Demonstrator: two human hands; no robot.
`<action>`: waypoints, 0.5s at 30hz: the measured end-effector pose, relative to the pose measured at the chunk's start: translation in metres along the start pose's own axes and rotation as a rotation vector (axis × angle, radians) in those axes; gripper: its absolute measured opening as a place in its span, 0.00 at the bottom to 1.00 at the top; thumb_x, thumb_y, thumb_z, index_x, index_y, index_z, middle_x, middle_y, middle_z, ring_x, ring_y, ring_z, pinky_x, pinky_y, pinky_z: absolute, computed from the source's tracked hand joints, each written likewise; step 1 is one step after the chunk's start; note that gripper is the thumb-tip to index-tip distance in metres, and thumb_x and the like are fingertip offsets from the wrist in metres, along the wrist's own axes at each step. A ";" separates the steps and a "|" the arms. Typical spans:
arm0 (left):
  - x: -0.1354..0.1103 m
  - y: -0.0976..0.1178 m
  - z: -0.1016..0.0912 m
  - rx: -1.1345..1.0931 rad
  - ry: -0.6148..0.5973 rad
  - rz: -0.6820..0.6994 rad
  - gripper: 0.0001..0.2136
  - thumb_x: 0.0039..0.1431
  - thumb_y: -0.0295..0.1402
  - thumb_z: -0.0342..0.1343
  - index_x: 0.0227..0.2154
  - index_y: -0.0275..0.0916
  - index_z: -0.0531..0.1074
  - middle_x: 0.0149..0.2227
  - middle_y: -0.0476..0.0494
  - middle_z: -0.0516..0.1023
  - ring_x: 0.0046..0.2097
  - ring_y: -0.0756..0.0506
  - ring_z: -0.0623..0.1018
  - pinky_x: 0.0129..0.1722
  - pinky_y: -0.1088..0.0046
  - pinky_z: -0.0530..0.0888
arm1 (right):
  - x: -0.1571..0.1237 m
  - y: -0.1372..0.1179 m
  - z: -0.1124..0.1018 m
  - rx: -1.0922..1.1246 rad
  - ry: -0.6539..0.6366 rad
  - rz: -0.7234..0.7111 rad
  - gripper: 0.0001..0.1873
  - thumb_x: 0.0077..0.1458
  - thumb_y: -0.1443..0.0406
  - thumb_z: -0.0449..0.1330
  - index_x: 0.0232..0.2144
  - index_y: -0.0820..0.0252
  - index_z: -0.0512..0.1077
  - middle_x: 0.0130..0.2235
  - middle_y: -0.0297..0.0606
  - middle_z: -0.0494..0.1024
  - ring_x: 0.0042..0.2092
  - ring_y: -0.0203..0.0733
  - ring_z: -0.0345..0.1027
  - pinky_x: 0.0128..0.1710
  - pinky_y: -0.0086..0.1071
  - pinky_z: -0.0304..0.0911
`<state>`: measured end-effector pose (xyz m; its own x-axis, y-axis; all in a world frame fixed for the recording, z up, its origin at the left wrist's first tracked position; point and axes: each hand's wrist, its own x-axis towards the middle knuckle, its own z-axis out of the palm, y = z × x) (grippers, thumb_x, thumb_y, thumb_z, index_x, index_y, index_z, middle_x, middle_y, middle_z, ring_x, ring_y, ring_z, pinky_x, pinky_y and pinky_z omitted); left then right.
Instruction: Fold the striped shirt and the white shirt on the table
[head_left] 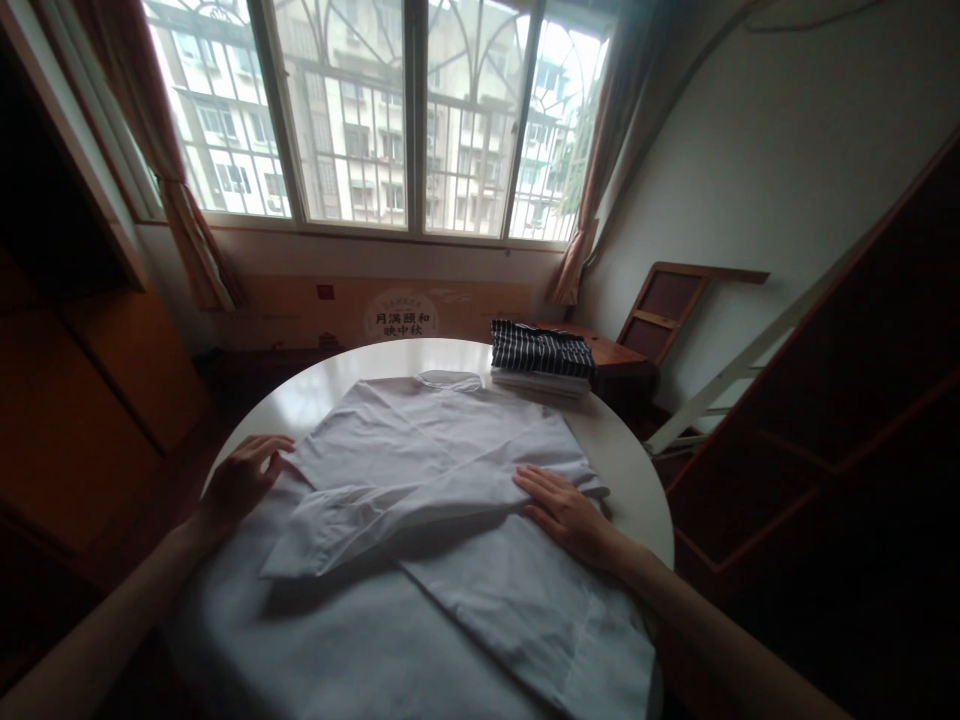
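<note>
Two bare hands lie open on a white shirt [465,440] spread over a round white table [630,470]. The left hand [244,482] rests palm down at the shirt's left edge, fingers loosely spread and touching the cloth, gripping nothing. The right hand [566,512] lies flat on the shirt's right side, fingers extended over the base of a sleeve [360,520] that is folded across the body toward the left. The hands are well apart. The shirt's collar [450,380] points to the table's far edge; its hem hangs over the near edge. At the far right of the tabletop, just beyond the shirt, sits a stack of folded clothes [541,358] topped by a dark striped piece. Behind the table a cardboard box [390,312] with printed characters stands under a barred window [390,110] flanked by curtains [180,190]. A wooden frame [667,310] leans against the right wall.
</note>
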<state>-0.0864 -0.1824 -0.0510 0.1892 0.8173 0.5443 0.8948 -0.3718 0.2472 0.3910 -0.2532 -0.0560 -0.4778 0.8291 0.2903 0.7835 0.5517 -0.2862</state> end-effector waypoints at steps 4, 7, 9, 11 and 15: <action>-0.007 0.046 -0.014 -0.162 -0.174 0.045 0.14 0.55 0.41 0.44 0.37 0.40 0.70 0.40 0.43 0.75 0.40 0.44 0.74 0.43 0.69 0.70 | 0.000 0.001 0.001 0.014 0.016 -0.011 0.23 0.57 0.60 0.50 0.55 0.53 0.60 0.56 0.38 0.63 0.59 0.43 0.52 0.56 0.43 0.52; -0.019 0.083 -0.027 -0.206 -0.397 0.193 0.14 0.52 0.43 0.51 0.38 0.43 0.72 0.42 0.44 0.75 0.45 0.44 0.73 0.45 0.70 0.69 | 0.000 0.002 0.002 0.020 0.020 -0.020 0.23 0.56 0.60 0.50 0.55 0.53 0.60 0.57 0.38 0.62 0.59 0.44 0.51 0.56 0.44 0.52; -0.029 0.097 -0.031 -0.202 -0.472 0.266 0.18 0.47 0.44 0.55 0.42 0.45 0.71 0.45 0.43 0.73 0.47 0.42 0.72 0.46 0.69 0.69 | 0.001 0.002 0.002 0.019 0.018 -0.015 0.23 0.56 0.60 0.50 0.55 0.54 0.60 0.56 0.38 0.63 0.59 0.44 0.51 0.57 0.44 0.51; -0.039 0.103 -0.031 -0.179 -0.465 0.311 0.21 0.46 0.43 0.57 0.45 0.46 0.69 0.48 0.42 0.71 0.49 0.41 0.71 0.47 0.68 0.69 | 0.001 0.002 0.002 0.012 0.012 -0.009 0.23 0.57 0.60 0.50 0.54 0.55 0.60 0.56 0.39 0.63 0.59 0.44 0.51 0.57 0.44 0.51; -0.055 0.106 -0.023 -0.137 -0.386 0.310 0.11 0.54 0.36 0.48 0.38 0.43 0.72 0.46 0.43 0.73 0.47 0.45 0.72 0.45 0.71 0.70 | 0.000 0.001 0.002 0.002 0.019 -0.020 0.22 0.57 0.61 0.50 0.54 0.55 0.61 0.56 0.40 0.63 0.59 0.44 0.52 0.56 0.45 0.51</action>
<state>-0.0113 -0.2770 -0.0367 0.5960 0.7527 0.2798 0.7166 -0.6558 0.2376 0.3909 -0.2523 -0.0583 -0.4859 0.8160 0.3130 0.7731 0.5684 -0.2815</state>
